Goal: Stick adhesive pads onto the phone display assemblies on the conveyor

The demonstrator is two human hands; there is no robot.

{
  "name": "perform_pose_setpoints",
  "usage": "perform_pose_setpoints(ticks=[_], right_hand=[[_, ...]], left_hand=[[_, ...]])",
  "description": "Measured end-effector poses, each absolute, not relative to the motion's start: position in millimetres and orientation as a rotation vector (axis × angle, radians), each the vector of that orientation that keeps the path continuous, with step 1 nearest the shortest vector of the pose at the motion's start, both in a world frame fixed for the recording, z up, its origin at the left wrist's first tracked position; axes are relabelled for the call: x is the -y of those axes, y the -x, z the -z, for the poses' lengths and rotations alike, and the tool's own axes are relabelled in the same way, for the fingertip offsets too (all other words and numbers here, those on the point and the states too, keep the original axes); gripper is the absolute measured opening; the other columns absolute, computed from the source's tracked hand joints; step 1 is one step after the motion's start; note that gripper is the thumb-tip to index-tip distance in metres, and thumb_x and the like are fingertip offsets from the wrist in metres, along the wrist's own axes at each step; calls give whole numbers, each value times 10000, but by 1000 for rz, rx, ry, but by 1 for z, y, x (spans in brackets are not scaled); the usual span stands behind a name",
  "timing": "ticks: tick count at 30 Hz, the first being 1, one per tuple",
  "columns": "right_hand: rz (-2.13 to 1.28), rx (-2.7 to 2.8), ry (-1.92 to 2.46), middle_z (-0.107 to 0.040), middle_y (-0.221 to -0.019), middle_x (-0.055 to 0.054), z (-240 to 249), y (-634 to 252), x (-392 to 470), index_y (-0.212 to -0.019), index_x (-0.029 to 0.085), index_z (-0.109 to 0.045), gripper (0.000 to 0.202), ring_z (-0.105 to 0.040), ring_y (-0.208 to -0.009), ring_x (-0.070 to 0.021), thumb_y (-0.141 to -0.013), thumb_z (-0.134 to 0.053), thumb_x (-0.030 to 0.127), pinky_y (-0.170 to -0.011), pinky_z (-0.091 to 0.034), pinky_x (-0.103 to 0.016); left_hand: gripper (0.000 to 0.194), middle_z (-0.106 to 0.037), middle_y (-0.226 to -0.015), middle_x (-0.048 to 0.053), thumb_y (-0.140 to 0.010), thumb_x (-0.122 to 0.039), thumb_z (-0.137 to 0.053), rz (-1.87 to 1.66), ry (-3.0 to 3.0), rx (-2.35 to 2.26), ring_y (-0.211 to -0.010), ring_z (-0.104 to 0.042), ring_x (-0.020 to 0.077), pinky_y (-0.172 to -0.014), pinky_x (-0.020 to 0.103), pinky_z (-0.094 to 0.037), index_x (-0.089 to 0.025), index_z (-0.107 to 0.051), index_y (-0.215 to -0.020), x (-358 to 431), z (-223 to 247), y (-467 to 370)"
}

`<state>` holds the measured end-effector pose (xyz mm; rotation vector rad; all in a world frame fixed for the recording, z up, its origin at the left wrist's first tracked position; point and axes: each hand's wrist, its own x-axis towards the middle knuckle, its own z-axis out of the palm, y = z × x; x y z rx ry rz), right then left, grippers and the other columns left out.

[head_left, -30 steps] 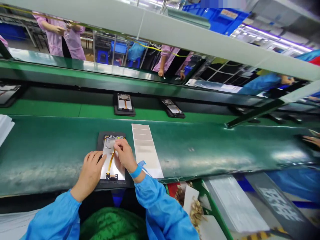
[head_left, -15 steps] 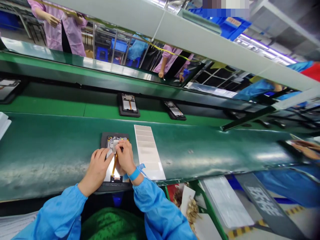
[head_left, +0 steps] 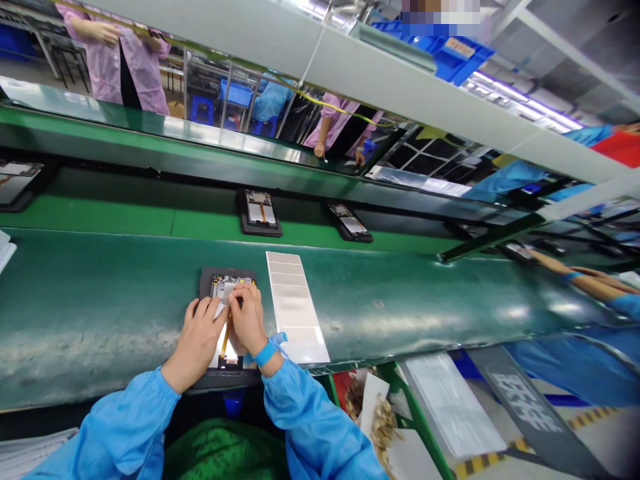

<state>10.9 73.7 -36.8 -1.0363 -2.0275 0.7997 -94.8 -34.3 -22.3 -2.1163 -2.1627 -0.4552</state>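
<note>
An opened tablet-like device [head_left: 221, 347] lies in a black tray on the green bench, with a circuit board at its top and an orange ribbon cable down its middle. My left hand [head_left: 197, 337] rests over its left side, fingers spread, fingertips touching near the board. Over the right side, my right hand [head_left: 247, 319] has thumb and index finger pinched together by the upper end of the ribbon; what they hold, if anything, is too small to make out. Right beside the device is a pale sheet of labels [head_left: 296, 303].
Two similar devices [head_left: 261, 212] [head_left: 350, 222] sit on the green conveyor [head_left: 200, 223] behind the bench. A green bin [head_left: 420, 417] with scraps is below the bench edge. Several people work around; one person's arm [head_left: 575, 272] reaches in at the right.
Another person's arms have come in at the right, at a device on the conveyor. My hands have barely moved; the view has shifted slightly.
</note>
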Motion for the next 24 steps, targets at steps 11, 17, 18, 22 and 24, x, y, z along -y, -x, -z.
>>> perform_pose_setpoints(ticks=[11,17,18,22,24], right_hand=[[-980,1943,1002,-514,-1272,-135,15,-58,-65,-1080,212,-602,162,-597,-1014,-228,-958,-498,238,-802,-557,-382],[-980,1998,1002,-505,-1315,-131,8,-93,-38,-1094,228,-605,169,-620,-855,-189,-980,-484,260,-818,-564,-408],[-990,2001,999,-512,-1313,-128,7,-99,-36,-1091,233,-608,170,-623,-838,-184,-985,-482,274,-821,-567,-407],[-1017,2009,899,-566,-1290,-134,10,-119,-31,-1052,248,-653,201,-649,-955,-240,-982,-500,357,-829,-590,-419],[-1002,2002,830,-602,-1259,-133,19,-127,-35,-1024,277,-689,215,-624,-1104,-304,-955,-537,413,-821,-603,-448]], left_hand=[[306,-586,-1220,169,-943,-101,-430,353,2075,2170,-1121,-523,289,-925,423,-474,-106,-614,-1188,29,13,84],[375,-582,-1277,176,-945,-92,-382,583,2004,2091,-1228,-506,287,-982,451,-480,-129,-596,-1250,38,36,87],[386,-585,-1280,173,-947,-95,-379,597,2009,2067,-1240,-500,285,-984,451,-477,-137,-591,-1266,37,36,87],[386,-618,-1214,134,-964,-149,-428,404,2030,2137,-1131,-528,261,-891,410,-475,-178,-549,-1329,30,22,83],[324,-627,-1149,115,-971,-177,-443,269,2011,2193,-1019,-537,241,-803,376,-458,-181,-575,-1267,24,15,77]])
